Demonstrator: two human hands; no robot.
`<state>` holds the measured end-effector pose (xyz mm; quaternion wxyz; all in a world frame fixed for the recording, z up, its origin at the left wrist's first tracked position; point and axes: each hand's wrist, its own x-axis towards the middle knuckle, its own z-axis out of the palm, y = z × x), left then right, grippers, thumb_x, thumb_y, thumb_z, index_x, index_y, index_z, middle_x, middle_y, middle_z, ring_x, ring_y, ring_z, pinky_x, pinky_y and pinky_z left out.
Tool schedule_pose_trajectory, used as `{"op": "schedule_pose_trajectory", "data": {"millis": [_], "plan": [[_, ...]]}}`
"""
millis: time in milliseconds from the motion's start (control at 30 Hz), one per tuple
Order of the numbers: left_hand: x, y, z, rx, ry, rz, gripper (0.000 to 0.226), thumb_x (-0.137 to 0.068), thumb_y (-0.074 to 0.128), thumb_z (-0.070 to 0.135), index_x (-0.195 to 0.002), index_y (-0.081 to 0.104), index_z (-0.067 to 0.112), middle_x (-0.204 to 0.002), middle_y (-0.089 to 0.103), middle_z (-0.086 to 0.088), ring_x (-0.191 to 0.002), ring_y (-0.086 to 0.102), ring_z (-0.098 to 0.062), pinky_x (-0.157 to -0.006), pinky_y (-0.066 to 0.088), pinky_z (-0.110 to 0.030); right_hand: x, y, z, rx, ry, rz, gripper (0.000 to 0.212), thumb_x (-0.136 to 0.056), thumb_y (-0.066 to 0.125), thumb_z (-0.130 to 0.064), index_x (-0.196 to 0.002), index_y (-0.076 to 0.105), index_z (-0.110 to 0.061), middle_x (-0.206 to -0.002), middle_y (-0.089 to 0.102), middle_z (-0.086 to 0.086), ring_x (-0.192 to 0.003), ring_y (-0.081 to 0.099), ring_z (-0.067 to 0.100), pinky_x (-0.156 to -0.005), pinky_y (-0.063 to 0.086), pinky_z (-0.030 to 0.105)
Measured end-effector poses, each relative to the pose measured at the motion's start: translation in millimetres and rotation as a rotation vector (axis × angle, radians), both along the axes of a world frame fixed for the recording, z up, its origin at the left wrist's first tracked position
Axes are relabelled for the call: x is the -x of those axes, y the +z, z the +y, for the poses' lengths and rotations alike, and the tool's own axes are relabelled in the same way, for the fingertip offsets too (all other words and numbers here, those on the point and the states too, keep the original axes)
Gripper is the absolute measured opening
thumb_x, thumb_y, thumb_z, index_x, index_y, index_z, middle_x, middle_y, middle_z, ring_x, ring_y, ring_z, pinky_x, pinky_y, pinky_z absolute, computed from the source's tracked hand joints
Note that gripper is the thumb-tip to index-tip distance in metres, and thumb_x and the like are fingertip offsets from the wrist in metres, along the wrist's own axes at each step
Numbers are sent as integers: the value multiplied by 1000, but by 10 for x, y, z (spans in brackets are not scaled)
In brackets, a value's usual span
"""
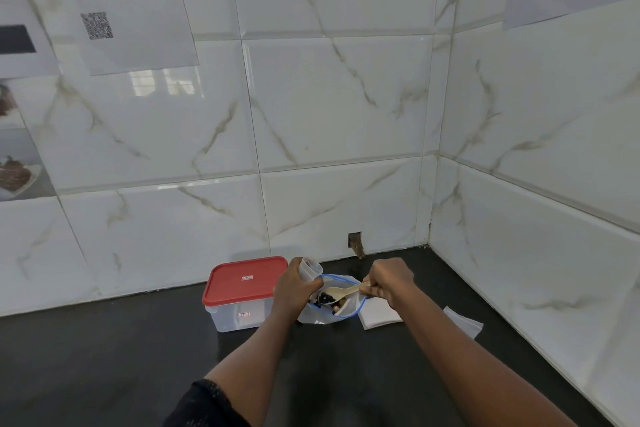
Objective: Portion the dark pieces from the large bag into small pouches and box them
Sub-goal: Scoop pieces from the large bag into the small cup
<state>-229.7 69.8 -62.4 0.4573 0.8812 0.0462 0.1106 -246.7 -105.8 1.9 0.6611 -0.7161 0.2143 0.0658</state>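
Note:
A large clear bag (341,311) with a blue zip rim stands open on the dark counter, with dark pieces (325,298) inside. My left hand (292,289) grips a small clear pouch (310,268) just above the bag's left rim. My right hand (389,282) holds the handle of a pale wooden spoon (341,292), whose bowl lies over the bag's mouth near the dark pieces. A clear plastic box with a red lid (244,279) stands to the left of the bag, lid on.
Two flat white pouches lie on the counter: one (379,314) just right of the bag, another (464,321) farther right. Tiled walls meet in a corner behind and to the right. The dark counter (121,357) stretches toward me.

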Motion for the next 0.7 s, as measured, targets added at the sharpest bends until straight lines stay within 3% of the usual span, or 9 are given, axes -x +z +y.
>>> {"op": "schedule_pose_trajectory", "data": {"millis": [233,367,467,533,600,667,700], "plan": [[39,-22,-39,48,33,9,49,-63,64,41,-108,55,23,-99,63,4,-93,59,-20,-86,49,-42,-54,328,-162,87,65,-42,21,-82,38,15,-82,59,11,-72,60,22,-55,64,28,-39,51,20],[107,-22,-31,47,21,-6,39,-74,70,29,-109,54,21,-100,62,3,-93,58,-20,-81,47,-36,-100,460,-113,56,40,-138,21,-81,40,15,-88,60,12,-75,61,24,-52,63,28,-36,49,19],[170,-19,-33,77,7,-8,44,-71,72,31,-110,54,20,-102,62,2,-92,57,-17,-75,42,-29,-82,471,24,68,26,-223,19,-83,47,8,-93,63,11,-70,62,16,-50,64,20,-39,49,16],[201,-34,-40,87,22,-9,58,-60,68,49,-110,53,24,-103,62,6,-95,57,-16,-81,46,-34,-46,441,122,196,101,-282,21,-84,52,3,-97,67,9,-64,61,6,-44,61,8,-41,43,9],[209,-72,-44,88,31,3,65,-52,62,58,-109,52,28,-102,61,9,-96,57,-16,-87,46,-39,19,436,185,301,191,-328,23,-87,56,-7,-102,72,-3,-65,60,-4,-62,61,4,-49,35,12],[208,-98,-45,79,45,7,62,-55,62,56,-110,52,29,-102,62,10,-97,57,-16,-88,46,-41,75,380,226,551,291,-395,22,-91,57,-18,-105,71,-10,-85,66,0,-88,61,13,-61,36,15],[216,-110,-43,83,51,8,61,-56,62,55,-110,53,29,-103,62,10,-97,57,-16,-89,46,-42,96,354,263,562,313,-400,23,-91,56,-16,-104,71,-6,-88,68,4,-84,62,14,-63,41,15]]}}
